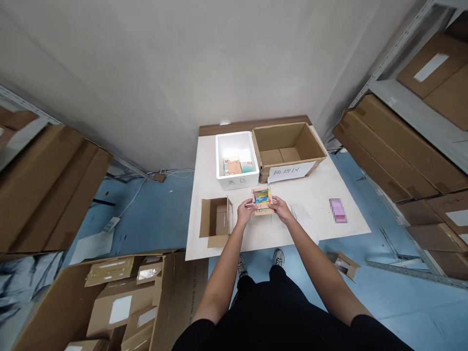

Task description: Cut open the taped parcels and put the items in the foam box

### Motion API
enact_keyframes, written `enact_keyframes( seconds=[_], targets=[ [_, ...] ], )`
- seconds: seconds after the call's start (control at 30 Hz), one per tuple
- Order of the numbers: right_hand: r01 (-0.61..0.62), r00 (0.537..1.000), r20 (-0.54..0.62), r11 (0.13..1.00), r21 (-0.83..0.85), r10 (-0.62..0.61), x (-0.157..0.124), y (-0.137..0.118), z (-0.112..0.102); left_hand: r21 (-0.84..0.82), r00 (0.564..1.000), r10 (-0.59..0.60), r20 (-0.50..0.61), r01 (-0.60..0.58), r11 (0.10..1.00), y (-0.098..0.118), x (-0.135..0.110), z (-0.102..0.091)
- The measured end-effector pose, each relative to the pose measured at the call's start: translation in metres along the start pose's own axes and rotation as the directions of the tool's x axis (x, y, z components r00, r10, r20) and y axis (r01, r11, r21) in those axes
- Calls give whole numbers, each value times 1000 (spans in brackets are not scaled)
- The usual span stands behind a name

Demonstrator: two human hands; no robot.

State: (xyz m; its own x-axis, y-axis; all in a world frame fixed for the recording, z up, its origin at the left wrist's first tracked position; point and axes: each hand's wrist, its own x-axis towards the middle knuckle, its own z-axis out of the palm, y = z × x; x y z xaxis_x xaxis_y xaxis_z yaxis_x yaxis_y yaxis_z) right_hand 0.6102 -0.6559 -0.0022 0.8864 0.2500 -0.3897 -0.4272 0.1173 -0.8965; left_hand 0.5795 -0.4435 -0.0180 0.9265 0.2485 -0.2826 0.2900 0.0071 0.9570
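Over the front half of the white table (252,231) I hold up a thin, book-like item (262,200) with an orange border and a blue-green and yellow picture on its face. My left hand (246,211) grips its left edge, and my right hand (280,208) has the right edge between thumb and fingers. A small open cardboard box (204,219) stands beside my left forearm. Just beyond the item is a white foam box (237,183) with several book-like items (234,166) inside. Clear plastic wrapping (300,214) lies near my right hand.
A larger open carton (321,157) with a handwritten sign (291,171) adjoins the foam box. A pixelated pink item (338,210) lies at the table's right. Cartons fill a big box (163,302) at lower left; shelves with cartons (398,146) flank the right side.
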Motion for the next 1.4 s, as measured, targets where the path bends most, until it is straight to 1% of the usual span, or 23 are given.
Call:
enact_keyframes(
  seconds=[0.03, 0.1, 0.17, 0.23, 0.27, 0.3, 0.33, 0.4, 0.43, 0.47, 0.5, 0.57, 0.63, 0.7, 0.77, 0.8, 0.83, 0.9, 0.97, 1.07, 1.17, 1.3, 1.4],
  targets=[
    [34, 999, -13, 999, -2, -34, -4, -11, 4, 71, 996, 90, -16, -89, 994, 14, -2, 1],
    [120, 993, -11, 992, -29, -121, -11, -31, 14, 146, 971, 238, 17, -238, 960, 38, -9, 8],
    [222, 973, 75, 973, -57, -217, -18, -46, 23, 121, 947, 309, 85, -317, 940, 59, -16, 18],
    [316, 933, 208, 946, -75, -295, -23, -59, 29, 54, 942, 319, 102, -326, 944, 77, -22, 25],
    [354, 914, 244, 931, -92, -324, -25, -65, 30, 12, 947, 310, 90, -312, 950, 85, -23, 26],
    [384, 907, 236, 915, -126, -348, -25, -70, 30, -39, 953, 294, 75, -291, 956, 93, -24, 25],
    [399, 911, 187, 900, -174, -368, -24, -76, 29, -99, 959, 275, 63, -269, 958, 101, -24, 22],
    [366, 929, 38, 895, -257, -369, -21, -87, 24, -219, 968, 244, 62, -225, 949, 113, -24, 12],
    [329, 940, -6, 908, -259, -342, -19, -92, 21, -265, 970, 233, 73, -206, 942, 119, -24, 6],
    [289, 954, -6, 929, -233, -298, -17, -97, 17, -295, 970, 226, 91, -191, 936, 123, -24, 1],
    [253, 967, 30, 950, -185, -251, -15, -102, 14, -309, 969, 221, 111, -178, 934, 126, -24, -4],
    [203, 973, 129, 976, -82, -191, -14, -110, 10, -301, 967, 214, 139, -165, 939, 130, -24, -10],
    [197, 968, 163, 980, -26, -190, -15, -115, 8, -248, 969, 222, 105, -190, 950, 132, -24, -12],
    [232, 962, 152, 973, -11, -227, -18, -118, 11, -122, 965, 259, -33, -261, 958, 134, -26, -10],
    [308, 942, 146, 951, -25, -301, -21, -117, 19, 40, 934, 329, -139, -326, 944, 136, -29, -3],
    [358, 925, 152, 933, -38, -349, -23, -116, 24, 86, 920, 366, -138, -357, 930, 136, -30, 2],
    [412, 902, 166, 910, -52, -399, -24, -114, 29, 93, 913, 396, -101, -388, 917, 136, -31, 7],
    [503, 853, 204, 861, -79, -479, -25, -109, 38, 13, 905, 426, -6, -426, 904, 135, -31, 16],
    [547, 827, 220, 832, -95, -518, -24, -104, 43, -82, 912, 409, 17, -407, 910, 133, -27, 21],
    [526, 842, 196, 847, -84, -503, -15, -94, 43, -121, 946, 321, 33, -315, 941, 129, -14, 27],
    [456, 880, 159, 890, -23, -447, -2, -81, 44, -59, 967, 249, 49, -246, 967, 121, -2, 37],
    [363, 924, 116, 931, 37, -365, 8, -64, 44, 48, 972, 216, -96, -212, 976, 110, 2, 51],
    [346, 925, 149, 937, 56, -350, 6, -63, 37, 27, 953, 239, -185, -238, 971, 107, -4, 57]
  ],
)
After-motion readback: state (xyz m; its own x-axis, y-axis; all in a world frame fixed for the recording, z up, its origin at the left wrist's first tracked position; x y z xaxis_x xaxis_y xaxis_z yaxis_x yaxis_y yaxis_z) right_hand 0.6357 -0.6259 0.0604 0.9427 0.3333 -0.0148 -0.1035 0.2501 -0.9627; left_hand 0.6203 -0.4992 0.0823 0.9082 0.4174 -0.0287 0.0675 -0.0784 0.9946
